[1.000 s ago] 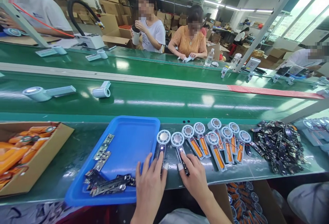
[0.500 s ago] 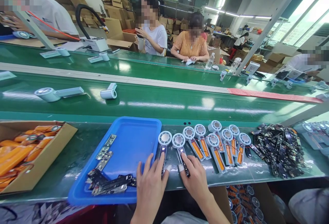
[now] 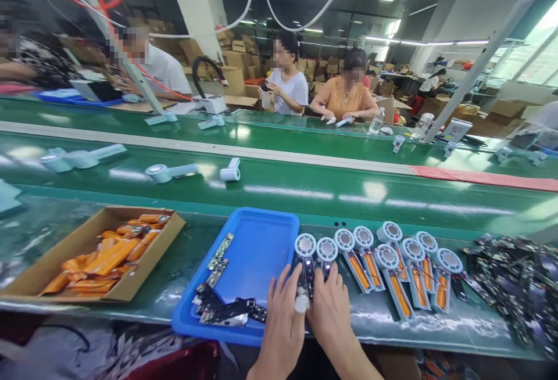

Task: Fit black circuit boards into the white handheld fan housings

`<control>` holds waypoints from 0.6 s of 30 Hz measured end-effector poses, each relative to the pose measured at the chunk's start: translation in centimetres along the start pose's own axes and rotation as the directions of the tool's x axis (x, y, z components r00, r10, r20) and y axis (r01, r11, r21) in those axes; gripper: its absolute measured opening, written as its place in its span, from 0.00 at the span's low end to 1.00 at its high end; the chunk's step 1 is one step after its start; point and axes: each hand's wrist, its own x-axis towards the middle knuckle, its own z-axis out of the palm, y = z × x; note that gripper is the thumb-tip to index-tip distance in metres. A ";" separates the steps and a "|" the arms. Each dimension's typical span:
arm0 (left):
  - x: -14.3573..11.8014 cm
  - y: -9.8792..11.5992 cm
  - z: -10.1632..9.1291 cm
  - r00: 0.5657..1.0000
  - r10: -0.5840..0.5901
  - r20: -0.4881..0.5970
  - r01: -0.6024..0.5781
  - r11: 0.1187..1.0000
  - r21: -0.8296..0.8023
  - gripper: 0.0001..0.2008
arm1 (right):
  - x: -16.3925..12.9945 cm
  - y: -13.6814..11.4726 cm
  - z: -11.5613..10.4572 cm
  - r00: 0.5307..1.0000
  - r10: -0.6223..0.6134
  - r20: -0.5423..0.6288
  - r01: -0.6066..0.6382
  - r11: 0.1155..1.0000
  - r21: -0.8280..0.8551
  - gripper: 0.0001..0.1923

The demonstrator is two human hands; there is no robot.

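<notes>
Two open white fan units lie side by side at the left end of a row on the green bench, each with a round head and a dark circuit board in its handle. My left hand [image 3: 282, 319] pinches the handle of the leftmost fan unit [image 3: 306, 258], its thumb in a white finger cot. My right hand [image 3: 330, 310] covers the handle of the second fan unit [image 3: 326, 250]. The two hands touch each other. A blue tray [image 3: 261, 220] lies just left of them, with several circuit boards [image 3: 226, 304] at its near end.
Further fan units with orange batteries [image 3: 405, 269] continue the row to the right, ending at a heap of circuit boards [image 3: 518, 287]. A cardboard box of orange batteries [image 3: 104, 255] sits left. Finished fans [image 3: 170, 172] ride the conveyor [image 3: 305, 185]. Several people work across it.
The view has swung left and up, so everything sits further right. My hands have drawn together over the two leftmost fan units, and the fans on the conveyor have moved on.
</notes>
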 end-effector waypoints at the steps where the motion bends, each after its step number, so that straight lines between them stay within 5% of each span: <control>1: -0.3 -0.2 0.1 1.000 0.009 -0.029 -0.009 1.000 0.014 0.26 | 0.5 -0.1 0.5 1.000 -0.002 -0.013 0.001 1.000 -0.030 0.15; 5: -1.3 -1.2 0.3 0.997 0.033 -0.077 -0.023 0.992 0.123 0.27 | 2.1 0.8 0.5 0.999 -0.040 -0.012 0.041 0.999 0.010 0.07; 10: -1.2 -1.5 1.2 0.995 0.057 -0.086 -0.032 0.964 0.266 0.27 | 5.4 2.6 -3.6 0.993 -0.092 0.078 0.070 0.968 0.242 0.04; 14: -0.6 -1.6 2.2 0.992 0.062 -0.110 -0.020 0.936 0.352 0.25 | 11.6 4.1 -7.8 0.969 -0.191 0.159 0.110 0.904 0.414 0.11; 18: -0.7 -2.0 2.6 0.990 0.093 -0.110 -0.042 0.917 0.398 0.26 | 19.4 5.6 -9.9 0.956 -0.075 0.285 0.022 0.983 0.184 0.12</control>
